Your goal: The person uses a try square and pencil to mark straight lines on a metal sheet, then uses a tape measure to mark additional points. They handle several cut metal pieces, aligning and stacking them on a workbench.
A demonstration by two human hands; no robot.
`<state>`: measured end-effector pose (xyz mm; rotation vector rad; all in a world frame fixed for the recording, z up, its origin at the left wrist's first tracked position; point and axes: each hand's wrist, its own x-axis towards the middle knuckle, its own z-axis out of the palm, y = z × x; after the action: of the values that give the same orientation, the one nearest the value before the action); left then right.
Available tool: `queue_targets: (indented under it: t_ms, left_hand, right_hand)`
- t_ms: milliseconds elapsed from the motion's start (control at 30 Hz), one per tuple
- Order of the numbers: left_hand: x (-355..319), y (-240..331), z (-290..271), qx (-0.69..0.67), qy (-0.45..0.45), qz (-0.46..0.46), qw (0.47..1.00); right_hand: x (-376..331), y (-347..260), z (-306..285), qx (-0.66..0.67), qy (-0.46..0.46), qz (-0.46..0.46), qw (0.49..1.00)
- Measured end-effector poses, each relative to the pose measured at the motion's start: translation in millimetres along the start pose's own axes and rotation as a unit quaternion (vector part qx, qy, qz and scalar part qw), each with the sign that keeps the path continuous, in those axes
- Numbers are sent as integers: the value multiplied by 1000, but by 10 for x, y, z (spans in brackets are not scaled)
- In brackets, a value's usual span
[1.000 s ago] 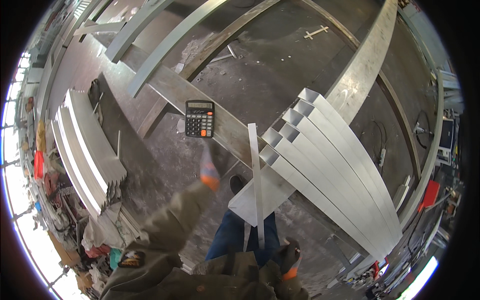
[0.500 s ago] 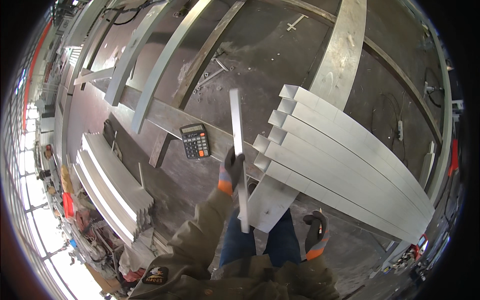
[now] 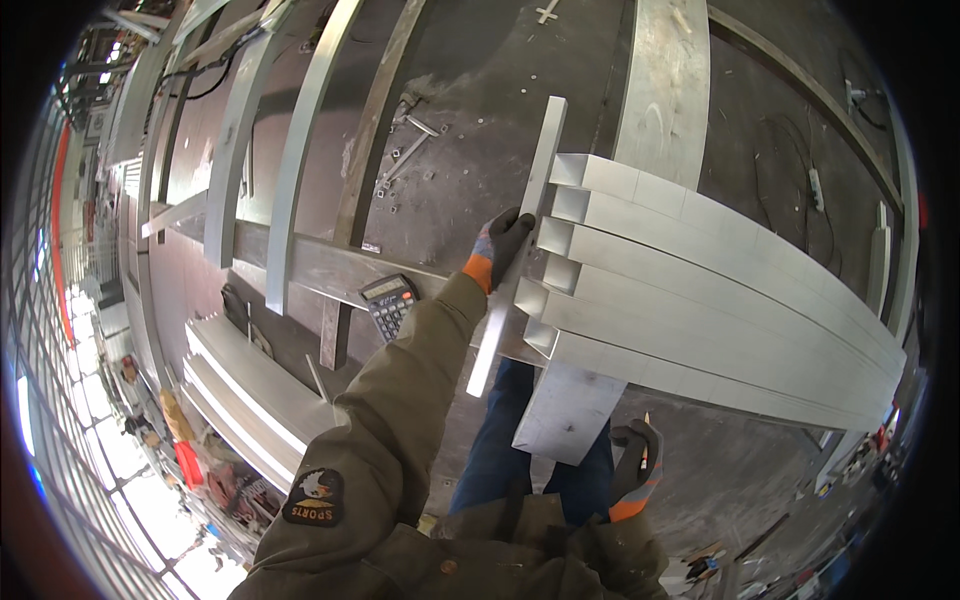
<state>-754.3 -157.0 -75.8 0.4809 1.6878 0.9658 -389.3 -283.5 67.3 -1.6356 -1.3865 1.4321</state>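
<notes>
My left hand (image 3: pixel 505 245), in a grey glove with an orange cuff, is closed around a long, pale metal bar (image 3: pixel 546 135). The bar slants, its far end to the right, and runs along the staggered open ends of several square metal tubes (image 3: pixel 700 275). Whether it touches those ends, I cannot tell. The tubes lie side by side and bear thin marked lines across their tops. Low on the right, my gloved right hand (image 3: pixel 635 470) is closed with a pencil (image 3: pixel 646 438) pointing up out of it, away from the tubes.
A black calculator (image 3: pixel 390 302) rests on a steel beam (image 3: pixel 305 258), partly behind my left sleeve. A stack of metal profiles (image 3: pixel 265 385) stands at the left. A wide flat bar (image 3: pixel 570 410) sticks out beneath the tubes toward my legs. Metal offcuts (image 3: pixel 405 155) litter the floor beyond.
My left hand has carried the bar right and farther away, up to the tube ends, and the bar now leans right. The right hand stays low with the pencil. The view has shifted somewhat.
</notes>
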Motion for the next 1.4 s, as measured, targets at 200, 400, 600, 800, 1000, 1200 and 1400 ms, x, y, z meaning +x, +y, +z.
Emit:
queue_targets:
  t_ms: [200, 400, 600, 800, 1000, 1200, 1400]
  left_hand:
    - [-27, 81, 29, -88, -46, -9, 995]
    - [-35, 83, 147, -108, -59, -20, 992]
    - [-33, 91, 163, -117, -72, -21, 990]
    - [-26, 37, 188, -104, -66, 29, 992]
    - [-35, -18, 265, -73, -6, 43, 996]
    - [-27, -26, 258, -120, -32, 1, 992]
    - [-4, -18, 254, -54, -11, 33, 998]
  right_hand:
    - [-212, 97, 415, 19, 71, 41, 996]
    - [-417, 238, 712, 78, 98, 78, 989]
    - [-379, 177, 733, 45, 103, 75, 991]
    - [-329, 222, 594, 46, 118, 70, 989]
    - [-331, 341, 484, -16, -2, 81, 997]
    - [-50, 271, 617, 82, -25, 116, 990]
    - [451, 400, 1019, 192, 74, 322, 924]
